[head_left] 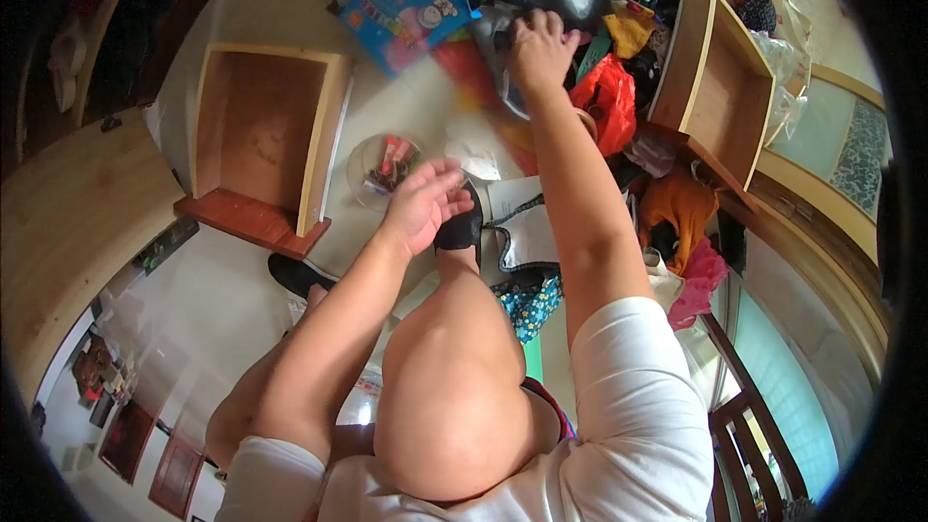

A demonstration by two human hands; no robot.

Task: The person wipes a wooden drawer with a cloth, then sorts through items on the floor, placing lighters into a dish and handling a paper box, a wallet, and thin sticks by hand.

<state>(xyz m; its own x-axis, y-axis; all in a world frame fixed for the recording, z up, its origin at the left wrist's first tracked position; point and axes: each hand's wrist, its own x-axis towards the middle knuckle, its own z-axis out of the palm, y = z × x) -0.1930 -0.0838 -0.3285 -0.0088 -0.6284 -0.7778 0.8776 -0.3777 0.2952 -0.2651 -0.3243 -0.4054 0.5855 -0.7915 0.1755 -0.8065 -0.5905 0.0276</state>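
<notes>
We look from the person's head, forward and steeply down past the bent right knee, left hand and right hand near, floor beyond.

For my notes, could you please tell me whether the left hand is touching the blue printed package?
No, bare floor shows between the left hand and the blue printed package.

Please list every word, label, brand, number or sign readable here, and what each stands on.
No text can be read with certainty.
Blue package: printed lettering, too blurred to read.
Red packet in the clear round dish: any print is too small to read.
</notes>
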